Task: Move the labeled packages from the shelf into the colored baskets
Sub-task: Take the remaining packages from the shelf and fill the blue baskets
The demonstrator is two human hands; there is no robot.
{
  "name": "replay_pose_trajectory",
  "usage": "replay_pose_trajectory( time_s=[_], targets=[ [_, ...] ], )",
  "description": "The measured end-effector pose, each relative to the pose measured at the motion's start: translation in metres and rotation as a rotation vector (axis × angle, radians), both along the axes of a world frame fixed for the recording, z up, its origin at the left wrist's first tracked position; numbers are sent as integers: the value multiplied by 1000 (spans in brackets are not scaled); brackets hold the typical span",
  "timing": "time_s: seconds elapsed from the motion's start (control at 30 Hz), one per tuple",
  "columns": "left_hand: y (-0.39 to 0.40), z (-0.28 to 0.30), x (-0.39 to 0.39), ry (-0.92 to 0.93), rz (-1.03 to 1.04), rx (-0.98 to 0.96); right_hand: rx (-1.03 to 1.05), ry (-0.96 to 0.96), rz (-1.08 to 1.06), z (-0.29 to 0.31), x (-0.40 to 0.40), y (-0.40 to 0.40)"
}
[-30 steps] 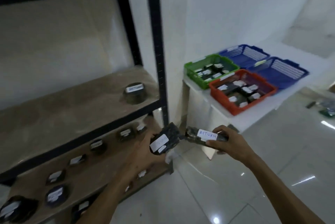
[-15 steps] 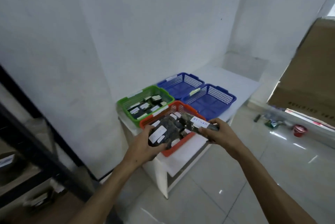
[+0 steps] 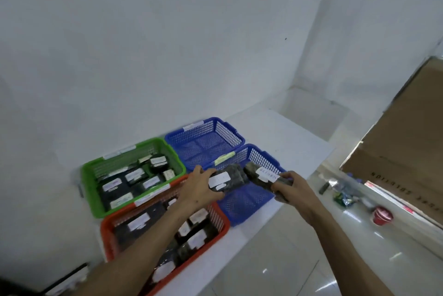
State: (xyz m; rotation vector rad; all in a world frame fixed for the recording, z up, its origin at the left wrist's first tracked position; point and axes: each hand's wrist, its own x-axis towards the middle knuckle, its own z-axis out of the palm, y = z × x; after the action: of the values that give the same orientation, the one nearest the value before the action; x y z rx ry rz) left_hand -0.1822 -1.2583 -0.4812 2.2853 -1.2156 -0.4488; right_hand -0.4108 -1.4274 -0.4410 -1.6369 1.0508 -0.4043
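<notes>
Plain white walls meet at a corner on the right, where a low white ledge juts out at the base. A white table stands against the wall. The floor is glossy pale tile catching bright streaks of light. A large brown cardboard box fills the right edge (its dark print reads upside down), with a red cup and small blurred clutter just beside it
</notes>
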Motion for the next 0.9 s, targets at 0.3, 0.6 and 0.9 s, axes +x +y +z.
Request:
replay_pose_trajectory(
  time_s=[0.3,0.6,0.9],
  targets=[
    [-125,-68,41,-114,70,313,-172,304,304,-37,47,-157],
    [-177,-118,48,-124,164,503,-34,478,768,-103,121,-267],
    [-188,-138,38,-221,351,609,-2,449,1045,-172,161,-257]
  ],
)
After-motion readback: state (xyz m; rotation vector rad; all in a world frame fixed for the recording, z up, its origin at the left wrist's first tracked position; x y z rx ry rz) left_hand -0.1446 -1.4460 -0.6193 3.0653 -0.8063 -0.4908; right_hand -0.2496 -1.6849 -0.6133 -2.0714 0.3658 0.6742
